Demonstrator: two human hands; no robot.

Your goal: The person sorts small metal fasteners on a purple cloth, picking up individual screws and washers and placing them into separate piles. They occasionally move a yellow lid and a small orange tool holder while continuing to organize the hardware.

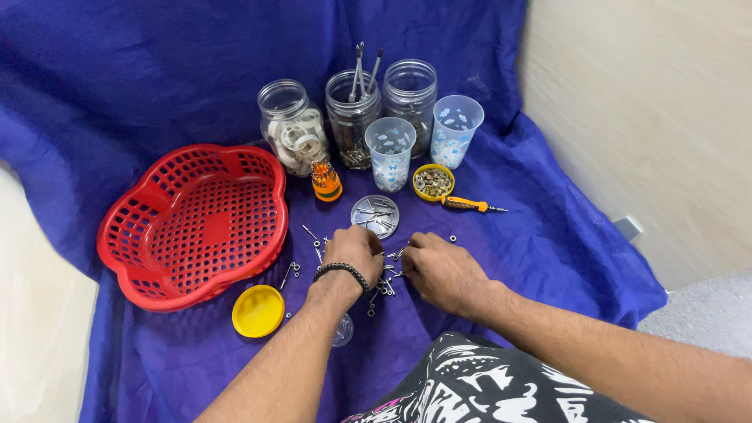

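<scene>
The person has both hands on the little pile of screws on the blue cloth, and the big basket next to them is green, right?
Not quite. The head view shows the basket is red, not green. The rest holds: the left hand and right hand are both down on the little pile of screws on the blue cloth, and the basket sits beside them.

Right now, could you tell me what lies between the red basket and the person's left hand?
In the head view, loose screws lie on blue cloth between red basket and left hand.
</scene>
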